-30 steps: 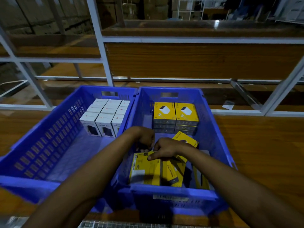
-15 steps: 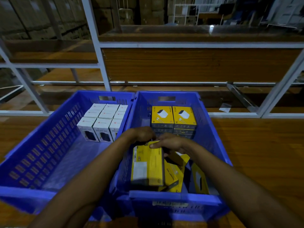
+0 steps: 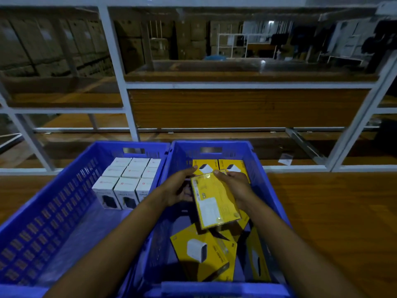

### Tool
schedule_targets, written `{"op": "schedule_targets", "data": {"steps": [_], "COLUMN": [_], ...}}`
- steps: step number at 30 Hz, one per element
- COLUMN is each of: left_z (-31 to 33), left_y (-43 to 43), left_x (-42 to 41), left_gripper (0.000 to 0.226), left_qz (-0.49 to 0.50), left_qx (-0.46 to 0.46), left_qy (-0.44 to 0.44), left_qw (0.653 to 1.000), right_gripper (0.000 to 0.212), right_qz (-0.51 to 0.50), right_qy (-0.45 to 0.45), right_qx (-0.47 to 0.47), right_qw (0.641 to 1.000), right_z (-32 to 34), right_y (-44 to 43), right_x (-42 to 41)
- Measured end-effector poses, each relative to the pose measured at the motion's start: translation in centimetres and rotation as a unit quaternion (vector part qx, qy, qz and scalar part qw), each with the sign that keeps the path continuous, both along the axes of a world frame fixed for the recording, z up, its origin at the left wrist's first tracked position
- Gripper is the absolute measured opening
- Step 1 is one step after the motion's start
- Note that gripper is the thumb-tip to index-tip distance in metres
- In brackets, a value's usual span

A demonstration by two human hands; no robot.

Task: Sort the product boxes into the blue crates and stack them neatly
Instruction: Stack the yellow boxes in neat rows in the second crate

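Head view: I'm looking down into two blue crates that stand side by side and touch, on a wooden tabletop (image 3: 333, 211). Both hands are over the right crate (image 3: 267, 190), holding one yellow product box (image 3: 214, 201) between them, lifted clear of the crate floor and tilted, with its label face towards me. The left hand (image 3: 179, 189) cups the box's left edge, fingers reaching up past its far corner. The right hand (image 3: 236, 186) grips the far right side, fingers curled over the top edge. I can't tell how the thumbs sit, as the box hides them.

At the far end of the right crate I see stacked yellow boxes (image 3: 231, 166) lying flat in two neat columns, partly behind the hands. Nearer to me, loose yellow boxes (image 3: 199, 252) lie jumbled below the held one. One shows a picture of a white device, and another stands on edge against the right wall.

The left crate (image 3: 64, 190) holds white boxes (image 3: 129, 179) standing upright in a tidy block against its far right corner, three across and three deep. The rest of its floor shows bare blue.

Behind the crates a white metal shelf frame (image 3: 120, 72) rises with wooden shelves, and beyond it I make out blurred cardboard cartons (image 3: 53, 50) in the dim background
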State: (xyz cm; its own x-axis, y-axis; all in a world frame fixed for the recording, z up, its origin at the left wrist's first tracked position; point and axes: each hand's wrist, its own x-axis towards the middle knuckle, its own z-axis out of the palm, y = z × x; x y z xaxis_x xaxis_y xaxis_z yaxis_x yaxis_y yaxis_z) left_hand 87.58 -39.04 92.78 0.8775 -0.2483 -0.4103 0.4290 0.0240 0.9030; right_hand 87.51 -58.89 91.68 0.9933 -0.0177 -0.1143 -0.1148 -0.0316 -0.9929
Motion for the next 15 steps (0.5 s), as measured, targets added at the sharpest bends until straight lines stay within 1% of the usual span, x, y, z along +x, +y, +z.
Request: {"op": "schedule_targets", "data": {"steps": [1,2,3,5,6,7,8,9,10,11,14,15], "left_z": [0.0,-0.1,-0.3,-0.2,-0.2,0.0,0.0,0.0,0.0,-0.1,0.1,0.3], "left_y": [-0.2,-0.3,-0.4,-1.0,-1.3,-1.9,-2.4,-2.9,-3.2,-3.4,-3.8,-4.0], "left_x": [0.2,0.4,0.6,0.6,0.6,0.5,0.4,0.3,0.5,0.7,1.7,1.7], "left_gripper": [0.043,0.047,0.052,0.056,0.053,0.049,0.044,0.039,0.036,0.037,0.045,0.043], "left_qz": [0.009,0.013,0.011,-0.004,-0.013,-0.016,-0.019,-0.010,0.005,0.021,0.062,0.065], "left_qx": [-0.013,-0.014,-0.001,0.021,0.027,0.042,0.059,0.078,0.085,0.066,-0.073,-0.094], "left_qy": [0.017,0.033,0.044,0.057,0.055,0.040,0.022,0.005,-0.006,-0.007,0.020,0.022], "left_qw": [1.000,0.999,0.999,0.998,0.998,0.998,0.998,0.997,0.996,0.998,0.995,0.993], "right_gripper": [0.044,0.036,0.041,0.068,0.075,0.075,0.070,0.057,0.040,0.029,0.034,0.031], "right_qz": [-0.022,-0.043,-0.061,-0.086,-0.096,-0.109,-0.121,-0.135,-0.144,-0.148,-0.117,-0.100], "right_qy": [0.003,0.000,-0.010,-0.046,-0.061,-0.064,-0.055,-0.055,-0.053,-0.052,-0.058,-0.078], "right_qx": [0.022,0.033,0.030,0.021,0.019,0.018,0.028,0.039,0.050,0.068,0.127,0.116], "right_qw": [1.000,0.999,0.998,0.995,0.993,0.992,0.991,0.989,0.987,0.985,0.983,0.985], "right_z": [0.5,0.7,0.7,0.1,-0.8,-1.1,-0.7,0.1,0.8,1.6,2.5,2.4], "right_y": [0.0,0.0,0.0,0.1,0.0,0.0,0.1,0.3,0.4,0.6,1.1,1.5], "right_x": [-0.1,-0.1,0.1,0.5,1.0,1.2,0.9,0.5,0.0,-0.3,-0.5,-0.4]}}
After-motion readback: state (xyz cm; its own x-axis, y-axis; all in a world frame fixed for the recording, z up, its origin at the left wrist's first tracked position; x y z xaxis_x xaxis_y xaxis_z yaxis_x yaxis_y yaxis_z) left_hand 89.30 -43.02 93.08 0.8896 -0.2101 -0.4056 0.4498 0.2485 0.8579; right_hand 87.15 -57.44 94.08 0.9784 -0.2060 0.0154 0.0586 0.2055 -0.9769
